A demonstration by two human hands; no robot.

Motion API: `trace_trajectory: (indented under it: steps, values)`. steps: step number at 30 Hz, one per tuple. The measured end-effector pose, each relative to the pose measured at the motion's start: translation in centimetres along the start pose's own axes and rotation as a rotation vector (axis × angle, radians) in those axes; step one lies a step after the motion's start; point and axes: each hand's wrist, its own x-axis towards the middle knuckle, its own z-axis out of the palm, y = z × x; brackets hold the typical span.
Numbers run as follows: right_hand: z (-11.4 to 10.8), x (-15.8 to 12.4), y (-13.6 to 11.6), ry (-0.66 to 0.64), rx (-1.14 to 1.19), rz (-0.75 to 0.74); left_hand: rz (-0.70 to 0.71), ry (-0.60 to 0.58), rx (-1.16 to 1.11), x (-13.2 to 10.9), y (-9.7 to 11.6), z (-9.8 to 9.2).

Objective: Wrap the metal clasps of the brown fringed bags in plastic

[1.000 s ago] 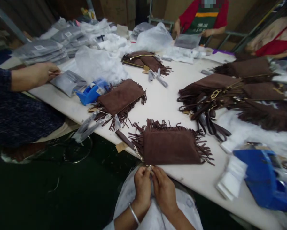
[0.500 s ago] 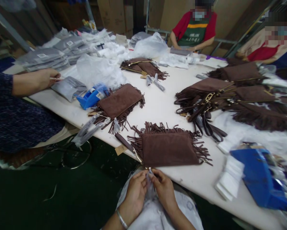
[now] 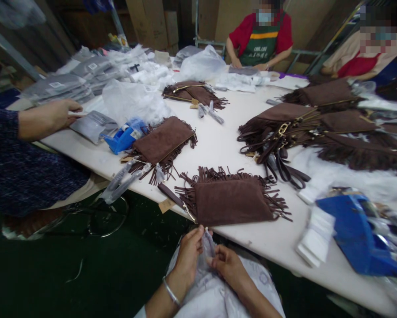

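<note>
My left hand (image 3: 189, 252) and my right hand (image 3: 225, 265) are closed just below the table's near edge, both pinching a small clear plastic wrap (image 3: 207, 245). The wrap sits around a metal fitting at the near corner of a brown fringed suede bag (image 3: 232, 198) that lies flat on the white table (image 3: 225, 141). A brown strap with a paper tag (image 3: 167, 205) sticks out from the bag's left side. White plastic sheeting (image 3: 215, 296) covers my lap under my hands.
Another fringed bag (image 3: 163, 141) and a blue tape dispenser (image 3: 124, 134) lie to the left. A person's hand (image 3: 57, 112) rests on grey packets. More brown bags (image 3: 321, 128) pile up at the right. A blue object (image 3: 357, 238) and white pads (image 3: 314, 240) sit near right. Two other people work at the far side.
My hands have dropped a little lower from the bag's corner, drawing the clear wrap down, and my right hand has moved down and to the right. The view has shifted slightly.
</note>
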Motion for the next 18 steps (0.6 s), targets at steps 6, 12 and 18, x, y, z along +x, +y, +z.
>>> trace_trajectory:
  steps: [6, 12, 18]
  values:
    - [-0.3, -0.6, -0.4, -0.046, -0.044, 0.025, 0.019, 0.045, -0.006, 1.4, -0.5, 0.7]
    - [-0.5, -0.7, 0.4, -0.102, 0.075, 0.040, 0.034, 0.097, 0.018, 1.9, -1.2, 0.9]
    - [-0.7, -0.4, 1.4, -0.108, 0.096, 0.031, 0.056, 0.117, -0.031, 2.0, -1.2, 1.0]
